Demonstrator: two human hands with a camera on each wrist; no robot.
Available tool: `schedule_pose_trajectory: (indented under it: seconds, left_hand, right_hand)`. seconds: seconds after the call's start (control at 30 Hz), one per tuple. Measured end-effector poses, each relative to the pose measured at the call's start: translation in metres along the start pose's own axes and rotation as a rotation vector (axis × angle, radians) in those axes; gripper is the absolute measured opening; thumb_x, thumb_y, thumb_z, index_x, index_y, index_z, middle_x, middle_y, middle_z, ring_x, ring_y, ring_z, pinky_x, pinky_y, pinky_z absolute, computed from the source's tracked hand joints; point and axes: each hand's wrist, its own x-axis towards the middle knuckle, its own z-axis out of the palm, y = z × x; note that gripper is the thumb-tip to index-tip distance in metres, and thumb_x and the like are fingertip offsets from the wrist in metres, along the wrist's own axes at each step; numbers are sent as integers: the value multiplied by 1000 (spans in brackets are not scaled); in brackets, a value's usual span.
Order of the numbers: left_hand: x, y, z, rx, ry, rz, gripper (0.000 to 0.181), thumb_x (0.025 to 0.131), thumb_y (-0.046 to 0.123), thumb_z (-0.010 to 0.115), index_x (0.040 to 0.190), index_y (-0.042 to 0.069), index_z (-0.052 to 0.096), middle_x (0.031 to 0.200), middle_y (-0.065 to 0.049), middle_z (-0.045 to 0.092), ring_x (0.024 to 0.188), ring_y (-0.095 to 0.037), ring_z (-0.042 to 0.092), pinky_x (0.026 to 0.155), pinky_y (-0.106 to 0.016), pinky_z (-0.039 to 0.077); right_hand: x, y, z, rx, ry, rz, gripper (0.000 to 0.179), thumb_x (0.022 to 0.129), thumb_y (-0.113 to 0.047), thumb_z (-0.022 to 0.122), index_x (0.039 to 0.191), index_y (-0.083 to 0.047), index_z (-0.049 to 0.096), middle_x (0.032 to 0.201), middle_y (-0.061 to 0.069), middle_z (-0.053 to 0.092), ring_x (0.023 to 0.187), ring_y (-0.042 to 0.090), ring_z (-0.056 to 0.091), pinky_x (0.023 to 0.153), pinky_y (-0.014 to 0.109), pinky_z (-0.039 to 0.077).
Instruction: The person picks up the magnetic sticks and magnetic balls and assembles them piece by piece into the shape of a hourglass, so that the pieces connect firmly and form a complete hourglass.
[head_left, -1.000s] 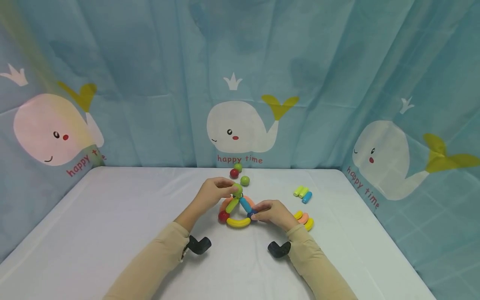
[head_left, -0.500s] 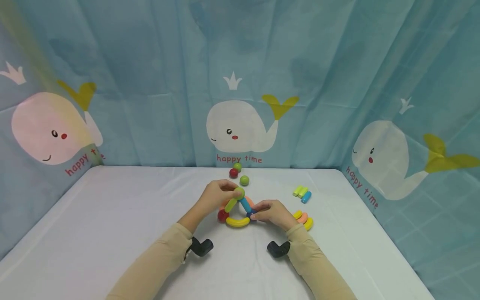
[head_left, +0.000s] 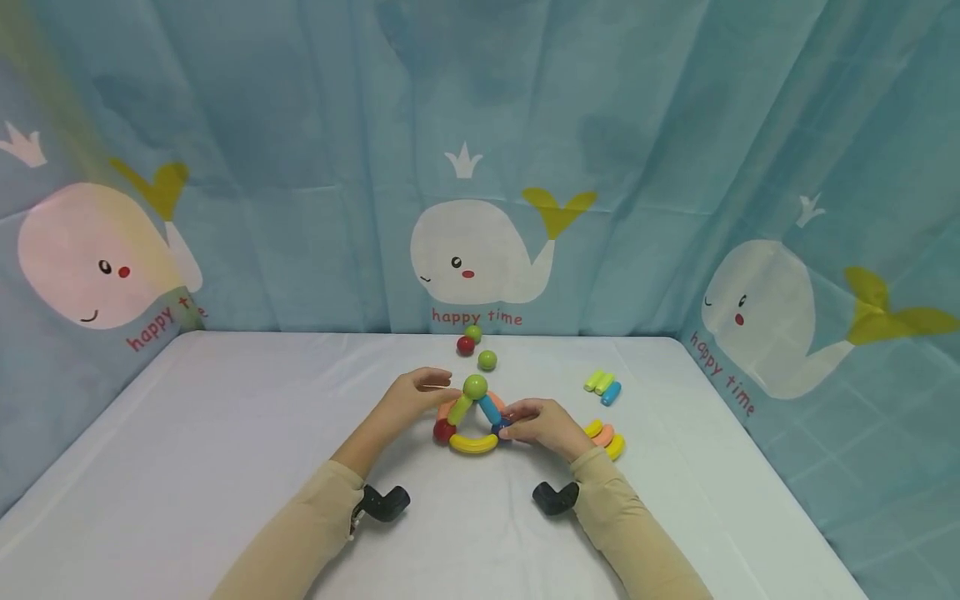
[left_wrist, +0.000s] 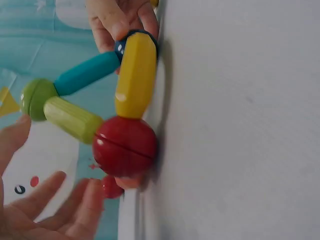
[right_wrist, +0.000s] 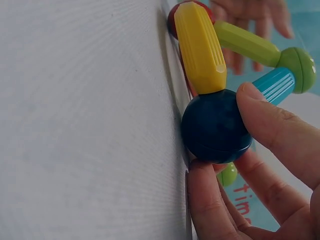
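A small frame of balls and rods stands on the white table. At its top is a green ball (head_left: 475,387), joined by a lime rod (left_wrist: 72,119) to a red ball (left_wrist: 125,146) and by a blue rod (head_left: 490,409) to a dark blue ball (right_wrist: 216,126). Between the two lower balls runs a curved yellow rod (head_left: 473,444); orange curved rods show partly behind. My right hand (head_left: 545,427) pinches the dark blue ball between thumb and fingers. Just left of the green ball, my left hand (head_left: 411,402) holds nothing, its fingers spread.
Behind the frame lie a red ball (head_left: 466,345) and two green balls (head_left: 487,360). To the right are short lime rods (head_left: 603,383), a short blue rod (head_left: 611,393) and curved yellow and orange rods (head_left: 603,436). A whale-print curtain (head_left: 330,167) borders the table.
My left hand has let go of the green ball and moved left of it. The green ball stays on top of the two rods. My right hand keeps its pinch on the dark blue ball.
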Motion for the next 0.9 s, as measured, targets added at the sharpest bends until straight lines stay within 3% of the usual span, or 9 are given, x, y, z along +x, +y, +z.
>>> schedule_pose_trajectory:
  seconds: [0.23,0.4,0.6,0.73,0.9]
  left_hand:
    - [0,-20,-3,-78,-69,-95,51,92,29,69,138,9,57,137,-18,57,110,-23,66,97,-39,55]
    - [-1,-25,-4,-62,-111,-70,53,90,31,73,138,13,57,139,-17,56,118,-26,62,96,-38,56]
    - [-4,-29,-10,0,-198,-3,57,86,40,75,138,22,58,140,-8,58,128,-28,55,105,-51,48]
    - [-5,-31,-11,35,-205,4,63,83,34,79,140,19,56,136,-7,61,126,-27,56,108,-56,43]
    - [-5,-35,-11,37,-199,-3,65,83,26,79,140,9,53,130,-9,64,124,-26,58,109,-53,43]
  right_hand:
    - [1,-1,-1,36,2,5,48,77,-23,86,122,-16,71,109,7,66,88,15,63,78,26,55]
    - [1,-1,0,36,-3,7,49,76,-25,86,122,-16,71,107,7,67,87,15,63,76,25,54]
    - [-1,-1,-2,30,0,-10,47,77,-24,85,121,-15,71,107,7,67,85,15,63,74,25,52]
    - [-1,-2,-2,20,4,8,47,77,-26,86,121,-17,71,107,6,67,85,15,62,74,24,53]
    - [-1,-2,0,15,9,19,47,77,-26,86,121,-17,71,106,5,66,85,16,61,73,24,52]
